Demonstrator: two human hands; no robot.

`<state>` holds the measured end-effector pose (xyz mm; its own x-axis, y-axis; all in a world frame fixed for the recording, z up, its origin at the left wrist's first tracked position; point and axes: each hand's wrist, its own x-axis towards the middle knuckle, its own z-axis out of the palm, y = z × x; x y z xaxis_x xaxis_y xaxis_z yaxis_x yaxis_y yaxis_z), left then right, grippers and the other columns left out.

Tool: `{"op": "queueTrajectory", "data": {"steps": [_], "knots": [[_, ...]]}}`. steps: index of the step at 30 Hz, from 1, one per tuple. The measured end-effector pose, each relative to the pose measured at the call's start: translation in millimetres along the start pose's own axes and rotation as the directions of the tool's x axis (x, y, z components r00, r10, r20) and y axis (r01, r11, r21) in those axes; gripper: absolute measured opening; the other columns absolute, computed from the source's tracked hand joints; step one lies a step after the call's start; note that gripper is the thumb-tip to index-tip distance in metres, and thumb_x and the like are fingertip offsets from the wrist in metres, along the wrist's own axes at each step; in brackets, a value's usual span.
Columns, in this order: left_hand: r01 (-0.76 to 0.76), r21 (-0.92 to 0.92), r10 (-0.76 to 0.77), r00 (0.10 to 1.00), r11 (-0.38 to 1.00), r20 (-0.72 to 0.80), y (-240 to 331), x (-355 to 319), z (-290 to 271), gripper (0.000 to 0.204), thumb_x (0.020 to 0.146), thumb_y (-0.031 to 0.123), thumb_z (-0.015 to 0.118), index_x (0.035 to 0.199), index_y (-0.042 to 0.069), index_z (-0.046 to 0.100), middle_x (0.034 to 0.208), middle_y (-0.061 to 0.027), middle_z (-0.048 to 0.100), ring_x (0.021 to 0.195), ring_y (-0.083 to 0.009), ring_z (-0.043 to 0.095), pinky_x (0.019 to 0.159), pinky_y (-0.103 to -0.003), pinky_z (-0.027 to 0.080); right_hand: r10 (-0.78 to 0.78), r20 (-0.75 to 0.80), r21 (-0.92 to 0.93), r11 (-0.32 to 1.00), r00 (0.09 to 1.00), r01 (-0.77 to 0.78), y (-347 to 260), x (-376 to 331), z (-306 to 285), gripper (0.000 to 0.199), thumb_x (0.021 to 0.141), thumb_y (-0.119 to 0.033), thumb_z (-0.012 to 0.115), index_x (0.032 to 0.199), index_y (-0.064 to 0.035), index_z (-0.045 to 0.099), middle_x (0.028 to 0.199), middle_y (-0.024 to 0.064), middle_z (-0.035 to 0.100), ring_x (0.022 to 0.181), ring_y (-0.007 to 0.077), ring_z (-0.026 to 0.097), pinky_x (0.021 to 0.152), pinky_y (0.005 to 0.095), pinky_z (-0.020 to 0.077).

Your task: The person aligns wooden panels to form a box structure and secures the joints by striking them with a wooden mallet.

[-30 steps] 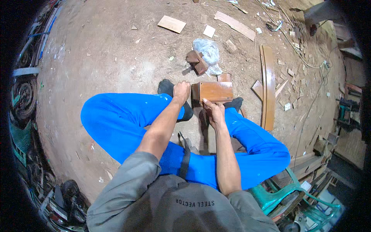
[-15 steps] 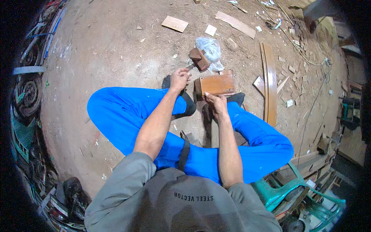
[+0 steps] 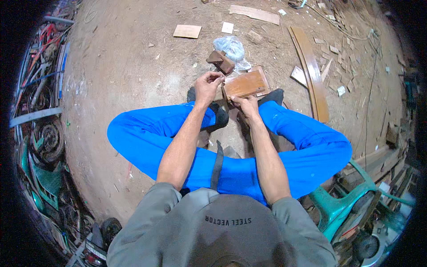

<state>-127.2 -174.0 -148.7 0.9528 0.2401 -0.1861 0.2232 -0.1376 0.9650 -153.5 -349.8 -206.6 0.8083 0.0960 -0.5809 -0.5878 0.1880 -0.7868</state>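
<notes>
A varnished brown wooden box [image 3: 245,84] rests on the ground between my feet. My right hand [image 3: 247,106] grips its near edge, thumb on top and fingers partly hidden below. Close to the box's far left corner, my left hand [image 3: 207,88] is closed in a pinch; anything between its fingertips is too small to make out. Just beyond that hand lies a dark brown wooden piece with a notched shape [image 3: 221,62]. A crumpled clear plastic bag [image 3: 230,47] touches it from behind.
Long varnished boards [image 3: 310,73] lie to the right, among scattered wood offcuts. A pale flat board [image 3: 187,31] is farther off. A green plastic chair [image 3: 340,202] stands at the lower right; bicycle parts and wheels [image 3: 46,142] line the left side.
My left hand has moved from beside the notched wooden piece to the box's left corner, fingers pinched. The box has turned slightly under my right hand. The whole view has shifted a little.
</notes>
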Motion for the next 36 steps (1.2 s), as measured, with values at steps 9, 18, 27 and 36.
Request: {"op": "queueTrajectory", "data": {"steps": [9, 18, 27, 36], "knots": [[-0.081, 0.099, 0.085, 0.995, 0.992, -0.043, -11.9, 0.6, 17.6, 0.009, 0.086, 0.003, 0.071, 0.094, -0.001, 0.071, 0.089, -0.0089, 0.073, 0.084, -0.0159, 0.070, 0.080, -0.029, 0.055, -0.019, -0.035, -0.022, 1.000, 0.999, 0.019, 1.2, 3.8, -2.2, 0.021, 0.079, -0.003, 0.074, 0.099, 0.0014, 0.069, 0.087, 0.0079, 0.071, 0.075, 0.0152, 0.065, 0.068, 0.0291, 0.0508], [-0.137, 0.117, 0.143, 0.989, 0.984, -0.043, -14.2, -3.9, 24.7, 0.009, 0.087, 0.003, 0.069, 0.095, 0.000, 0.071, 0.089, -0.0084, 0.073, 0.084, -0.0156, 0.070, 0.077, -0.029, 0.055, -0.004, -0.030, 0.099, 0.995, 1.000, 0.007, -13.6, -8.9, 3.3, 0.020, 0.078, -0.004, 0.075, 0.097, -0.0002, 0.072, 0.087, 0.0074, 0.072, 0.074, 0.0146, 0.066, 0.066, 0.0293, 0.0520], [-0.436, 0.411, 0.488, 0.873, 0.801, -0.025, -28.5, 3.4, 25.3, 0.008, 0.083, 0.002, 0.072, 0.091, 0.001, 0.070, 0.092, -0.0113, 0.069, 0.085, -0.0190, 0.069, 0.074, -0.031, 0.057, 0.026, -0.055, -0.006, 1.000, 0.998, -0.027, -6.4, -1.4, -2.3, 0.025, 0.076, -0.002, 0.076, 0.100, 0.0005, 0.070, 0.089, 0.0077, 0.071, 0.075, 0.0168, 0.067, 0.066, 0.0316, 0.0532], [-0.246, 0.268, 0.286, 0.950, 0.931, -0.122, -39.1, 1.9, 27.1, 0.008, 0.082, 0.002, 0.072, 0.090, 0.000, 0.070, 0.090, -0.0117, 0.070, 0.082, -0.0198, 0.070, 0.074, -0.032, 0.058, -0.004, -0.003, 0.110, 0.994, 1.000, 0.004, -15.0, -10.2, 4.9, 0.022, 0.079, -0.003, 0.073, 0.101, 0.0021, 0.070, 0.088, 0.0094, 0.072, 0.073, 0.0159, 0.067, 0.061, 0.0316, 0.0527]]}}
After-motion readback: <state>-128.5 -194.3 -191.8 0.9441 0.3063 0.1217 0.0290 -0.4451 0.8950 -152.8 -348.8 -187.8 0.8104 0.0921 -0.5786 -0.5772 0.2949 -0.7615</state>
